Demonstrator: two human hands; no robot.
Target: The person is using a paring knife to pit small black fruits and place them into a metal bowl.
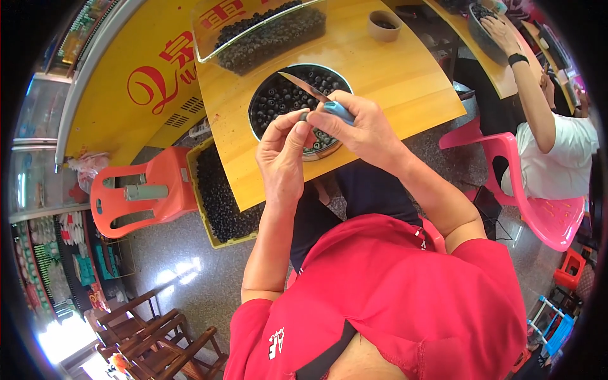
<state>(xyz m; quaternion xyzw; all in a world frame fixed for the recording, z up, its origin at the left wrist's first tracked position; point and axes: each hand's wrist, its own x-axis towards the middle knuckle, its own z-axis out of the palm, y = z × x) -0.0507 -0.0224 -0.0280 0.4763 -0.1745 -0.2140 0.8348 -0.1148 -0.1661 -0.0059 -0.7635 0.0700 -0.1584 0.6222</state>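
Note:
My left hand (pixel 283 158) pinches a small dark round piece (pixel 304 116) between thumb and fingertips; what kind it is I cannot make out. In my right hand (pixel 373 132) is a knife (pixel 339 112) with a blue handle, its blade slanting up and to the left. The right thumb reaches close to the pinched piece. Both hands are over the near side of a round bowl (pixel 324 152) on the wooden table (pixel 405 101). Many dark round pieces, some with ring-like ends, fill the bowl, and paler greenish ones lie at its near side, partly hidden by my hands.
A clear bin (pixel 202 49) of dark pieces stands at the table's far side, near a beige cup (pixel 384 26). Left are a yellow crate (pixel 220 242) of dark pieces and an orange chair (pixel 174 180). Rightward, a person (pixel 551 152) on a pink chair (pixel 529 196) reaches into another bowl.

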